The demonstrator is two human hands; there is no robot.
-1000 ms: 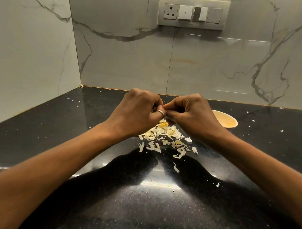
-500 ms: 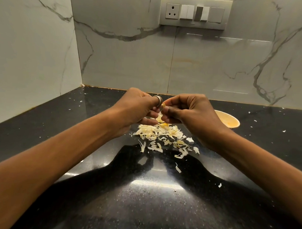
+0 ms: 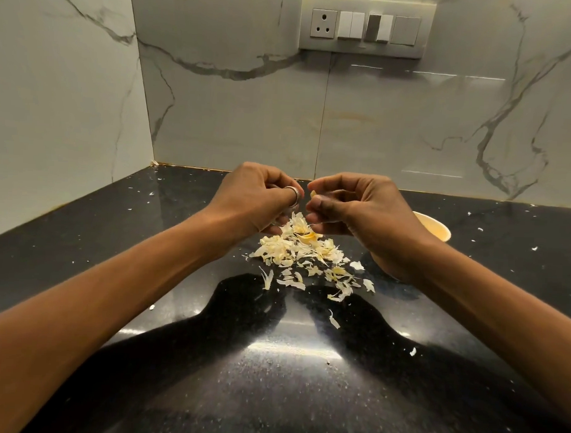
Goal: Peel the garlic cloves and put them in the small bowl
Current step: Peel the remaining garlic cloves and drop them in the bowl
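Note:
My right hand point(image 3: 355, 209) pinches a small pale garlic clove point(image 3: 313, 194) between thumb and forefinger, a little above the counter. My left hand point(image 3: 255, 196), with a ring on one finger, hovers just left of the clove with its fingers curled. No peel or clove shows in it, and a small gap separates it from the right hand. Below both hands lies a pile of dry garlic peels point(image 3: 296, 249). The small cream bowl point(image 3: 437, 226) stands behind my right wrist, mostly hidden, its contents out of sight.
The black polished countertop point(image 3: 288, 378) carries scattered peel flakes point(image 3: 334, 321) around the pile. Marble walls meet in a corner at the back left. A switch and socket panel point(image 3: 365, 24) is on the back wall.
Both hands were pressed together on the clove; they have since risen slightly and parted, and the clove stays in my right hand's pinch.

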